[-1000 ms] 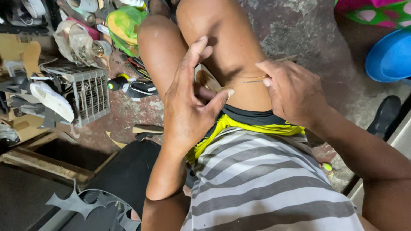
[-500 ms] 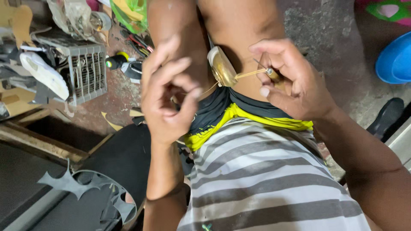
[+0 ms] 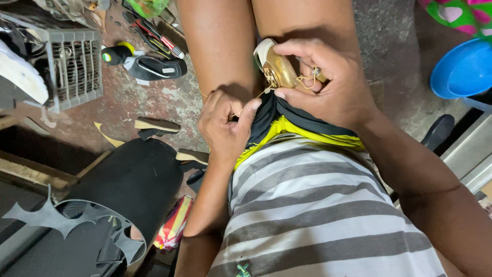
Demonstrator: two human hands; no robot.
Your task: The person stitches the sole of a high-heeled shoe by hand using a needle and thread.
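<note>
A small gold shoe [image 3: 277, 65] with a pale sole rests on my lap between my thighs. My right hand [image 3: 328, 84] grips it from the right, fingers curled over its side, with thin tan thread wound around the fingers. My left hand [image 3: 225, 123] sits lower left, fingers pinched shut on the tan thread [image 3: 259, 96], which runs taut up to the shoe. I wear a grey-and-white striped shirt and black-and-yellow shorts.
A grey wire basket [image 3: 72, 66] stands at the upper left. A black shoe sole [image 3: 156, 66] and hand tools [image 3: 159, 36] lie on the floor. A black sheet with cut-out shapes [image 3: 123, 190] lies at lower left. A blue basin [image 3: 464, 69] sits at the right.
My left hand has dropped lower and closed on the thread, drawing it taut. My right hand has wrapped more fully around the gold shoe.
</note>
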